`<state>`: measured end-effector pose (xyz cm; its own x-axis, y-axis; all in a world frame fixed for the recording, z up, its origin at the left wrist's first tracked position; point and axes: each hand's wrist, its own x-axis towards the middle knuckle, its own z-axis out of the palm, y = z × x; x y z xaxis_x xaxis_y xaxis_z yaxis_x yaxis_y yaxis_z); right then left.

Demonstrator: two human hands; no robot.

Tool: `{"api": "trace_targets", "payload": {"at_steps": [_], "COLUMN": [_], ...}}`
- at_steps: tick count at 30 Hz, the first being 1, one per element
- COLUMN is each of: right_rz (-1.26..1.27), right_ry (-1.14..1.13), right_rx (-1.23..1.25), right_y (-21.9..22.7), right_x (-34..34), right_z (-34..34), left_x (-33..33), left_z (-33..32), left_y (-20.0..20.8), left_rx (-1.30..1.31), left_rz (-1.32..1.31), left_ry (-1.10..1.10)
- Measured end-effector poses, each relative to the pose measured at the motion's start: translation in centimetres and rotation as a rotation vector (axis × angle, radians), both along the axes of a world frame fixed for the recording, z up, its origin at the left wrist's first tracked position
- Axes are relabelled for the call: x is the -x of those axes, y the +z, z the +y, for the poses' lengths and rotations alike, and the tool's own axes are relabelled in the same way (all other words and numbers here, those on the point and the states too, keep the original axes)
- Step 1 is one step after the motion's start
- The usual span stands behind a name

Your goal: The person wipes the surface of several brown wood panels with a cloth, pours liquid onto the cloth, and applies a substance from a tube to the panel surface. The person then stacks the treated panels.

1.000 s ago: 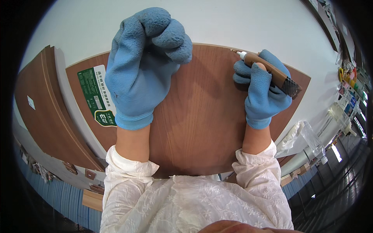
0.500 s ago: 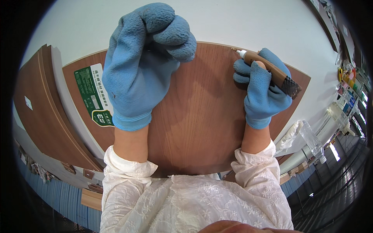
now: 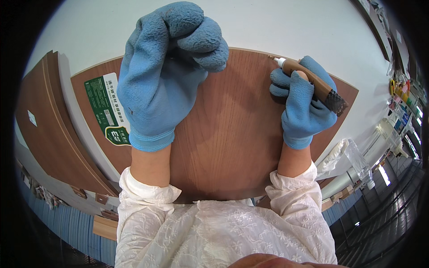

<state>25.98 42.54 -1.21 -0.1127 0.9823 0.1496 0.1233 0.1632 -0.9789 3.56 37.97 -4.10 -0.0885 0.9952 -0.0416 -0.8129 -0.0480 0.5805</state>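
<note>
Both my hands wear blue, rough-coated work gloves. My left hand (image 3: pixel 163 76) is raised over the far left part of a brown wood-grain board (image 3: pixel 223 134). Its fingers are curled inward and closed; whatever they may hold is hidden. In my right hand (image 3: pixel 299 105), near the board's far right side, I grip a brown squeeze tube (image 3: pixel 318 85). The tube slants, its white nozzle (image 3: pixel 279 61) pointing to the far left by the board's far edge. Brown matter sits on the nozzle's tip, and the tube's rear end is dark and textured. A fingertip shows bare through the right glove.
A green and white label (image 3: pixel 107 105) is stuck on the board's left side. The board lies on a white surface (image 3: pixel 286 27). Other brown boards (image 3: pixel 49 125) are stacked at the left. A clear plastic bottle (image 3: pixel 357 163) lies at the right, near tools and containers.
Hardly anything differs. My left hand has shifted very slightly, and my right hand with the tube has moved a touch to the right.
</note>
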Motion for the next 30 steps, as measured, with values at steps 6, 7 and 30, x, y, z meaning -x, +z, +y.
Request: {"api": "trace_targets", "payload": {"at_steps": [6,7,30], "right_rz": [-0.009,-0.007,-0.038], "right_ry": [0.024,0.028,0.005], "right_rx": [-0.016,-0.019,-0.035], "right_y": [-0.14,-0.17,0.10], "right_x": [-0.17,-0.18,0.04], "right_z": [0.05,0.06,-0.05], "left_x": [-0.01,-0.02,0.09], "left_z": [-0.08,-0.12,-0.20], "left_y": [-0.11,-0.10,-0.10], "left_rx": [-0.010,-0.007,-0.001], "left_rz": [0.029,0.035,0.022], "left_ry": [0.008,0.011,-0.012]}}
